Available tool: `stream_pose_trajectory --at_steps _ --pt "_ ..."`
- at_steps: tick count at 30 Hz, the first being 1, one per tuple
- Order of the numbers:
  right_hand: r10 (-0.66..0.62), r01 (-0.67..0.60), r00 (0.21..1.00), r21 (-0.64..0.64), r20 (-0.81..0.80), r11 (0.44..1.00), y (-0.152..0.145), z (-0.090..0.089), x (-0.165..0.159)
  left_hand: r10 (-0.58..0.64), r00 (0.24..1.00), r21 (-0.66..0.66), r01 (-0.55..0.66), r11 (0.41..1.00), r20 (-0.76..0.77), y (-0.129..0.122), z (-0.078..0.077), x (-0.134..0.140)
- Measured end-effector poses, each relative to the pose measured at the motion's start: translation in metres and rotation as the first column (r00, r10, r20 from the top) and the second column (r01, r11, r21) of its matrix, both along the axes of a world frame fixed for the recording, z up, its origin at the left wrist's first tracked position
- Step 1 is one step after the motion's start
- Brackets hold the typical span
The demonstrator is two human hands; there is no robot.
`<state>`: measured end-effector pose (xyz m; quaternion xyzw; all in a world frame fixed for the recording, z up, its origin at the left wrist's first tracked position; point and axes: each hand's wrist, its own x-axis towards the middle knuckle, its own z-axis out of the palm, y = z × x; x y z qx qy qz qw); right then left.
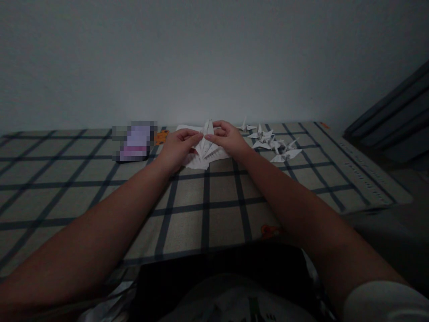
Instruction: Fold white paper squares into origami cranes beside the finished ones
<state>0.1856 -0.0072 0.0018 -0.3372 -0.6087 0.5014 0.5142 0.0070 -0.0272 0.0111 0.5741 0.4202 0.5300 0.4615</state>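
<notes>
Between my two hands is a piece of folded white paper [207, 142], narrow and pointed at its top. My left hand [179, 145] pinches its left side between thumb and fingers. On the other side, my right hand [229, 137] grips the upper right part, the thumb pressed on the front. Beneath the folded piece lie loose white paper sheets [197, 163], partly covered by my hands. Several finished paper cranes [264, 136] are gathered to the right of my right hand.
A phone [136, 142] with a lit, blurred screen lies left of my left hand. The table wears a checked cloth [187, 197]. A pale wall [208, 58] rises behind it, and a dark grey curtain-like fabric [395, 112] hangs at the right.
</notes>
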Motion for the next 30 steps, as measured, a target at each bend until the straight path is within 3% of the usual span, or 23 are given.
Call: stream_pose_trajectory --at_steps 4,8,11,19,25,30 --pt "0.000 0.002 0.999 -0.045 0.046 0.999 -0.0034 0.0052 -0.0004 0.036 0.998 0.045 -0.038 0.998 0.044 0.0023 -0.0021 0.0005" --pt "-0.031 0.035 0.986 -0.018 0.163 0.999 -0.0064 0.0092 0.0016 -0.038 0.997 -0.050 0.042 0.998 0.074 -0.0001 -0.0025 0.0012" --pt "-0.049 0.045 0.977 0.023 0.208 0.999 -0.0075 0.0100 0.0017 -0.060 0.998 -0.088 0.059 0.994 -0.008 -0.0037 -0.0021 0.0013" --pt "0.057 -0.057 0.979 -0.004 0.196 0.998 -0.0048 0.0046 0.0003 0.049 0.996 0.076 -0.042 0.996 -0.081 -0.0056 0.0007 0.0015" --pt "0.062 -0.098 0.952 0.107 0.301 0.989 -0.0047 0.0050 0.0043 0.050 0.988 0.023 -0.047 0.999 -0.143 -0.0075 0.0015 0.0019" --pt "0.108 -0.138 0.953 0.088 0.284 0.986 -0.0070 0.0058 0.0031 0.115 0.973 0.179 -0.079 0.981 -0.200 -0.0061 0.0004 -0.0014"
